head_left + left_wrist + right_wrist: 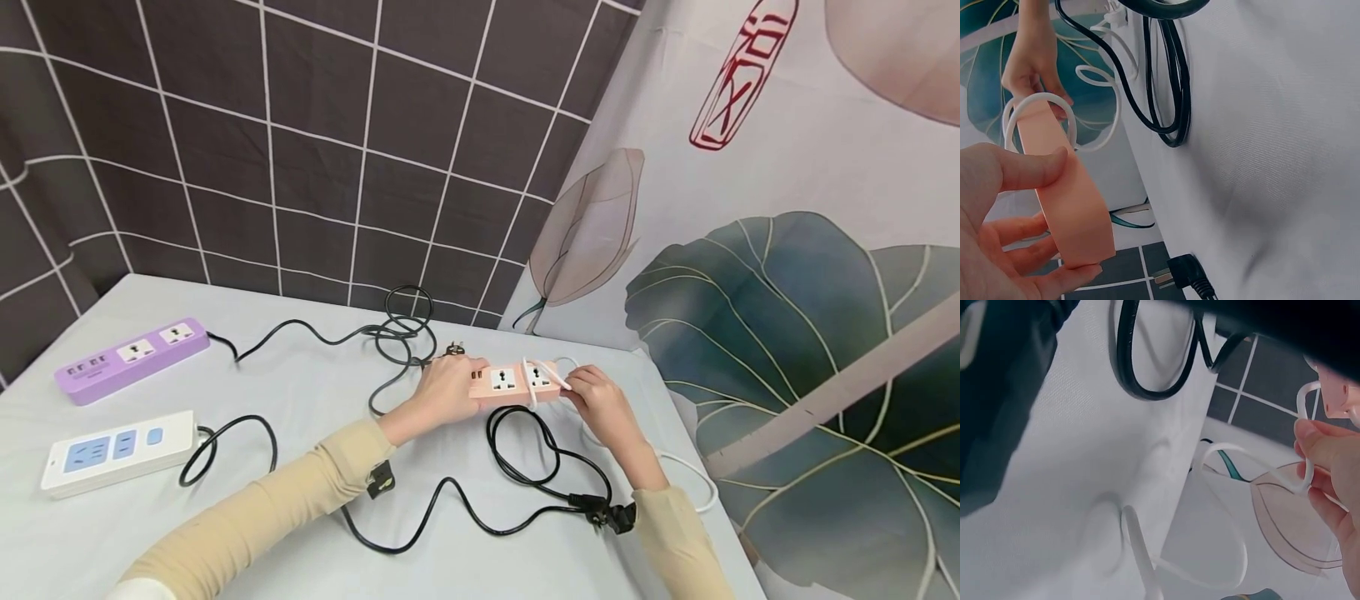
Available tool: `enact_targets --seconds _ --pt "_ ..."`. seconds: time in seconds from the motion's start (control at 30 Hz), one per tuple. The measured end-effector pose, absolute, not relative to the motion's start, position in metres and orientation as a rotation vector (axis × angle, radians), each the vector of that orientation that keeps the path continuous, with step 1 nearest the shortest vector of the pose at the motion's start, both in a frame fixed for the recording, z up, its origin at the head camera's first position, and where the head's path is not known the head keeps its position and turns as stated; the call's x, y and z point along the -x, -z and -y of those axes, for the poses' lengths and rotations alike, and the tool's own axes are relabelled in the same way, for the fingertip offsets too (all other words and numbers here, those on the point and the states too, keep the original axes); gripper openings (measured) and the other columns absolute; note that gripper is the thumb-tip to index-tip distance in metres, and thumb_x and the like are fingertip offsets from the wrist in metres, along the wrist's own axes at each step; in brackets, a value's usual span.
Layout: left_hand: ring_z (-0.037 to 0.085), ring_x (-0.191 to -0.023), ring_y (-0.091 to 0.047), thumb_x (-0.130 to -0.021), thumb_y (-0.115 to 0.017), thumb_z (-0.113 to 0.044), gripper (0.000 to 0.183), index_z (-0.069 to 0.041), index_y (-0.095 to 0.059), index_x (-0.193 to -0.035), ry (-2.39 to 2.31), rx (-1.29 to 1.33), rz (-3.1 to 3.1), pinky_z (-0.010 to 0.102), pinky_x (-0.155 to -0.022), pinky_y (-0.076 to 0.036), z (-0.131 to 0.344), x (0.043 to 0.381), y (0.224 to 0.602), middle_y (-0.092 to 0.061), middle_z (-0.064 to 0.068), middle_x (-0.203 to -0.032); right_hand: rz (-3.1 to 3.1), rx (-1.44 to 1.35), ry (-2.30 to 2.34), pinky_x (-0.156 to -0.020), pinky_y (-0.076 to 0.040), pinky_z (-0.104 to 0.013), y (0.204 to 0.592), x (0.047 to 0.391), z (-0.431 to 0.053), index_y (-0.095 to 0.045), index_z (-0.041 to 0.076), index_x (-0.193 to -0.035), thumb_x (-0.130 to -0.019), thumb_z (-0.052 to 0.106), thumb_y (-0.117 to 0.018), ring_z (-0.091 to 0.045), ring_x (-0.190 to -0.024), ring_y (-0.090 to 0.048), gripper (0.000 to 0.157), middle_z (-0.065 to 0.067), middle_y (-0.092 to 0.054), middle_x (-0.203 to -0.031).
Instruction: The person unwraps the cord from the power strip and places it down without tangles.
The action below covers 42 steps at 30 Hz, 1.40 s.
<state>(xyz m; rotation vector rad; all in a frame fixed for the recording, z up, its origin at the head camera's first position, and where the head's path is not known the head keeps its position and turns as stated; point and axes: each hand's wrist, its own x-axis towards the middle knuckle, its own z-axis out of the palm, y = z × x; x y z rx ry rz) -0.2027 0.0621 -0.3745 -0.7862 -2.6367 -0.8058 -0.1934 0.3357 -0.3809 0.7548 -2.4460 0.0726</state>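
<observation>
A pink power strip (516,398) with white sockets is held above the table at the centre of the head view. My left hand (447,388) grips its left end; in the left wrist view the thumb (1035,170) lies on one face and fingers curl round the other. The strip's white cable (529,385) loops around its right part. At that end my right hand (606,410) pinches the cable between thumb and fingertips. The right wrist view shows the same cable (1227,448) running from those fingers in a loose loop down towards the table.
A purple power strip (135,360) and a white one with blue sockets (120,454) lie at the left. Black cables (405,329) coil behind the hands, and another black cord (487,527) curves in front. Black plugs (600,510) lie near the right forearm.
</observation>
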Motion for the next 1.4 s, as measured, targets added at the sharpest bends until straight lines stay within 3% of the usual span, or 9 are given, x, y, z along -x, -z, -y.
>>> enact_targets --seconds 0.17,0.4,0.7,0.9,1.4 --pt "0.014 -0.065 -0.051 -0.069 -0.083 -0.025 0.043 -0.013 -0.072 -0.108 0.808 0.79 2.647 0.026 -0.052 -0.04 -0.062 0.204 0.375 -0.068 0.006 -0.08 2.449 -0.694 -0.111 -0.071 -0.056 -0.036 0.38 0.195 -0.334 -0.071 0.004 -0.084 -0.075 -0.003 -0.076 -0.023 -0.087 -0.063 0.012 -0.007 -0.069 -0.084" --pt "0.013 -0.063 -0.05 -0.068 -0.082 -0.028 0.035 -0.016 -0.073 -0.1 0.756 0.799 2.693 0.024 -0.052 -0.038 -0.059 0.207 0.375 -0.064 0.0 -0.072 2.352 -0.583 -0.162 -0.067 -0.054 -0.04 0.379 0.197 -0.335 -0.071 0.005 -0.082 -0.078 -0.001 -0.075 -0.026 -0.083 -0.062 0.008 -0.008 -0.069 -0.081" --pt "0.013 -0.065 -0.052 -0.067 -0.082 -0.023 0.047 -0.015 -0.071 -0.111 0.761 0.705 2.787 0.022 -0.052 -0.038 -0.055 0.211 0.375 -0.07 0.002 -0.086 2.277 -0.522 -0.184 -0.064 -0.054 -0.041 0.375 0.19 -0.346 -0.07 0.004 -0.081 -0.078 -0.002 -0.074 -0.027 -0.082 -0.062 0.008 -0.009 -0.068 -0.079" --pt "0.015 -0.067 -0.055 -0.065 -0.08 -0.016 0.044 -0.013 -0.071 -0.108 0.804 0.678 2.751 0.024 -0.053 -0.041 -0.053 0.212 0.378 -0.071 0.004 -0.087 2.268 -0.525 -0.179 -0.063 -0.054 -0.04 0.375 0.184 -0.356 -0.071 0.005 -0.081 -0.077 -0.002 -0.075 -0.026 -0.081 -0.061 0.01 -0.008 -0.068 -0.079" --pt "0.015 -0.065 -0.055 -0.065 -0.084 -0.024 0.045 -0.013 -0.071 -0.107 0.802 0.606 2.746 0.022 -0.052 -0.039 -0.052 0.215 0.379 -0.07 0.002 -0.085 2.286 -0.558 -0.158 -0.064 -0.054 -0.039 0.379 0.175 -0.369 -0.071 0.004 -0.081 -0.073 -0.006 -0.076 -0.026 -0.081 -0.06 0.015 -0.008 -0.068 -0.079"
